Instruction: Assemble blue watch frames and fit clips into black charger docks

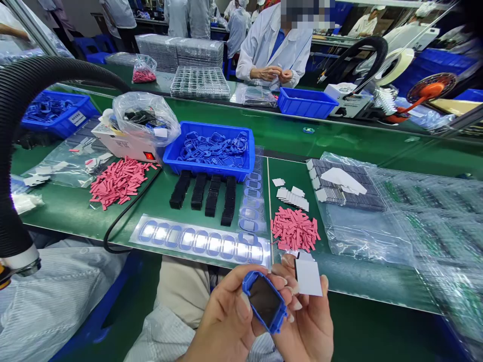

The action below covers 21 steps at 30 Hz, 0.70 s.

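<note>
The left hand [222, 322] holds a blue frame [249, 284] on a tilt, close beside the right hand [307, 324], which pinches a white sheet [308, 277].

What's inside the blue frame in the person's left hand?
The blue frame in the left hand surrounds a dark rectangular panel with a slight sheen. Whatever lies behind the panel is hidden, because the frame's back faces the palm.

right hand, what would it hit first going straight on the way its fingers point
Past the white card held in the right hand, the first thing in line looks like the pile of pink strips on the green bench, though depth is unclear and the hand might pass above it.
</note>
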Motion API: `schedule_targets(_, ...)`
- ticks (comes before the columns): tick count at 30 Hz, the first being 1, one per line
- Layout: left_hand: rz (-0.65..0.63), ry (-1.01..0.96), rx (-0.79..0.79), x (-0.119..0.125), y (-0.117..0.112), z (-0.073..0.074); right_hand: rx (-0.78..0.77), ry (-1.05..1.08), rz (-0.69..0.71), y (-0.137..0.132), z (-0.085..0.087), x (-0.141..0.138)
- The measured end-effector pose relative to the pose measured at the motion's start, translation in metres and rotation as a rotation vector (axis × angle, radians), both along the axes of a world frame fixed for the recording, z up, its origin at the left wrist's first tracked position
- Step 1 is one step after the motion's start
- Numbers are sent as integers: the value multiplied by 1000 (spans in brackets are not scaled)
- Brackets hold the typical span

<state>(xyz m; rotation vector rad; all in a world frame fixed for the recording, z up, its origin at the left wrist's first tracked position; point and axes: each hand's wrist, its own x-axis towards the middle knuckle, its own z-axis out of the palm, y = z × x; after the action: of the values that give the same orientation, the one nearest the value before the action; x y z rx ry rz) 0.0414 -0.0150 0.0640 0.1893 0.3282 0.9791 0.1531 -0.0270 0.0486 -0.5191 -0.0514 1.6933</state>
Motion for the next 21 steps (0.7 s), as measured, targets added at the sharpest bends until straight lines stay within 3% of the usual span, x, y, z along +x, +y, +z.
schedule_targets(4,15,-8,-8,-1,1,1,-52,-74,-25,0,2,1)
schedule_targets(9,55,10,-7,-2,2,5,89,-237,-23,-5,3,11)
schedule_targets(12,63,34,-6,0,2,7,94,-310,-29,-8,1,18)
schedule_targets(21,77,57,-17,3,0,5,109,-260,36,-5,-5,20)
